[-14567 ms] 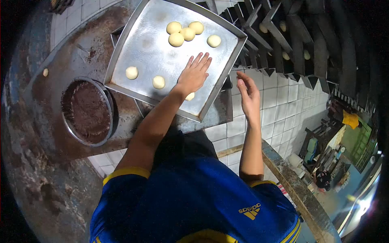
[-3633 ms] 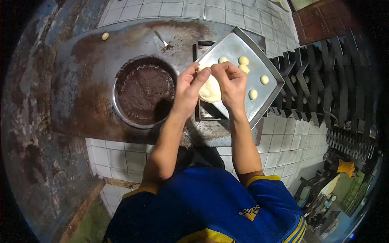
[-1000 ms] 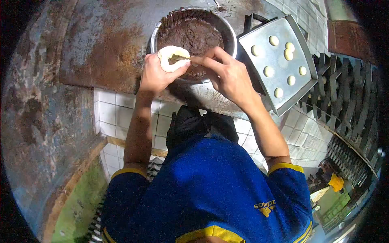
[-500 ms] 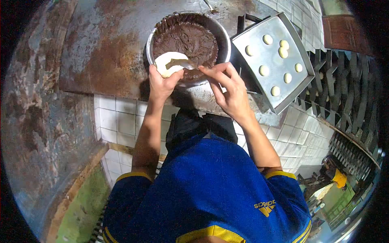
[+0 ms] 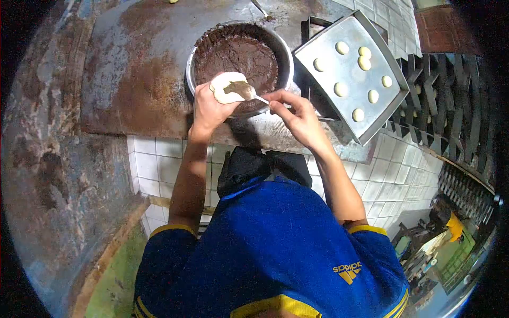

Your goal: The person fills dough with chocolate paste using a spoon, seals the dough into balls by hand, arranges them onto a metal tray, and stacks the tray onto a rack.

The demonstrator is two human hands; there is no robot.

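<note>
A flattened round of pale dough (image 5: 217,91) rests in my left hand (image 5: 208,111), which curls around its edge. Dark brown filling is smeared across the middle of the dough. Between the thumb and fingers of my right hand (image 5: 298,117) is the handle of a metal spoon (image 5: 260,97), its bowl end against the filling on the dough. Both hands are over the near side of a large round metal pan (image 5: 289,69). Thick chocolate-brown filling (image 5: 238,55) covers the pan's bottom and clings to its far wall.
To the right, a metal baking tray (image 5: 366,128) carries several pale dough balls (image 5: 342,89), two of them touching. A second utensil (image 5: 260,8) lies beyond the pan. The worn table (image 5: 132,79) ends just in front of me. Dark metal racks (image 5: 445,106) stand at far right.
The dough has turned in my left hand, and the spoon's bowl now lies lower on it with the filling more visible. My view has shifted slightly, moving the pan and tray leftward.
</note>
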